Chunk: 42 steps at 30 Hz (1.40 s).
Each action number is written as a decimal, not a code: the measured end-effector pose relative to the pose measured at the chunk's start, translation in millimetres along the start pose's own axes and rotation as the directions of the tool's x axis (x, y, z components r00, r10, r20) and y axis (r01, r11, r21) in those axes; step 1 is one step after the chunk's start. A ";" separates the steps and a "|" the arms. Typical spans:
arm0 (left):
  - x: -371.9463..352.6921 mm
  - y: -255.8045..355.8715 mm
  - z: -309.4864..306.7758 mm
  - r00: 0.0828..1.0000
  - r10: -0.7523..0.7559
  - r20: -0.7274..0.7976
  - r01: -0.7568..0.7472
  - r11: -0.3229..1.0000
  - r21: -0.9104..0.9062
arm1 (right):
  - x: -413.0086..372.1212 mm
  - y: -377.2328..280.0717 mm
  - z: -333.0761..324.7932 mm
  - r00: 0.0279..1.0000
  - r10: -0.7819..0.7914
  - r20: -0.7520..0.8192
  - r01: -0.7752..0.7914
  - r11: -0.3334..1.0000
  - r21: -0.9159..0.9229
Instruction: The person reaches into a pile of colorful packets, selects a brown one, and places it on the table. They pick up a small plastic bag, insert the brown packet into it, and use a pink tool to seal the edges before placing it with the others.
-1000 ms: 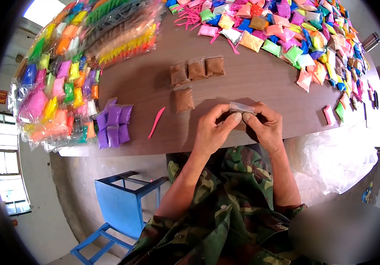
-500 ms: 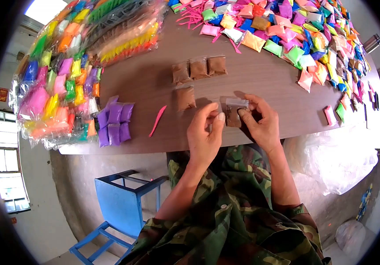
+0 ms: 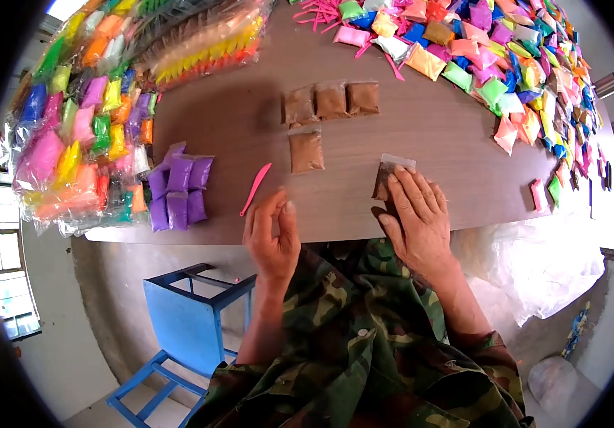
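Right hand (image 3: pixel 417 217) lies flat, fingers spread, palm down on a small clear plastic pouch of brown powder (image 3: pixel 384 177); it presses the pouch and does not grasp it. The pouch lies on the brown wooden table (image 3: pixel 421 135) near its front edge. Left hand (image 3: pixel 272 235) is empty with fingers loosely curled at the table edge, just below a pink plastic stick (image 3: pixel 255 188). A single brown pouch (image 3: pixel 306 151) lies between the hands, further back.

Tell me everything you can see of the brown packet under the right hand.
The brown packet is a small clear plastic pouch holding brown material, with an empty clear strip at its far end. It lies flat on the wooden table near the front edge, apart from the four other brown packets. The right hand rests flat on it, fingers extended, hiding its near half.
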<state>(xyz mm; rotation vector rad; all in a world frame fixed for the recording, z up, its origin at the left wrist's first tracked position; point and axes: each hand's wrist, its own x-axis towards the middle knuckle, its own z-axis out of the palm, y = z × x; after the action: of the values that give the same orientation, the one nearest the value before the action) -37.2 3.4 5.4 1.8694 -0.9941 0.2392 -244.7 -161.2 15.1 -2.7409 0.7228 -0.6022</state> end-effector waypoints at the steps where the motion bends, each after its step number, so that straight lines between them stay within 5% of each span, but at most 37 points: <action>1: 2.3 -5.1 -2.9 1.000 -0.007 0.002 0.007 1.000 0.003 | 0.6 0.0 1.9 1.000 0.000 0.007 0.000 1.000 0.003; 6: 16.4 -36.5 -11.1 0.983 0.177 -0.051 -0.155 0.944 0.292 | 3.0 4.2 6.6 0.997 -0.035 -0.066 0.036 0.999 0.012; 10: 14.7 -33.2 -8.1 0.990 0.140 -0.005 -0.130 0.929 0.345 | 4.8 1.4 2.7 0.998 -0.039 -0.040 0.039 0.999 -0.005; 16: 12.2 -38.1 -15.8 0.996 0.065 -0.058 -0.049 0.968 0.245 | 6.1 -2.7 -3.9 0.996 0.032 -0.081 -0.023 0.993 0.113; 36: 10.5 -45.3 -9.7 0.996 0.047 -0.077 -0.025 0.962 0.273 | 13.1 -1.2 -13.8 0.996 -0.091 0.027 0.090 0.996 0.027; 42: 16.6 -41.1 -5.8 0.998 -0.035 -0.061 0.048 0.969 0.243 | 12.1 3.6 1.5 0.994 -0.093 -0.050 0.095 0.995 0.038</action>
<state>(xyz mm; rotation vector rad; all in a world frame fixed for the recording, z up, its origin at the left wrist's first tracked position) 4.6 7.4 -9.7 2.0919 -0.9189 0.4027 -236.0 -170.2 16.5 -2.7443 0.5885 -0.6974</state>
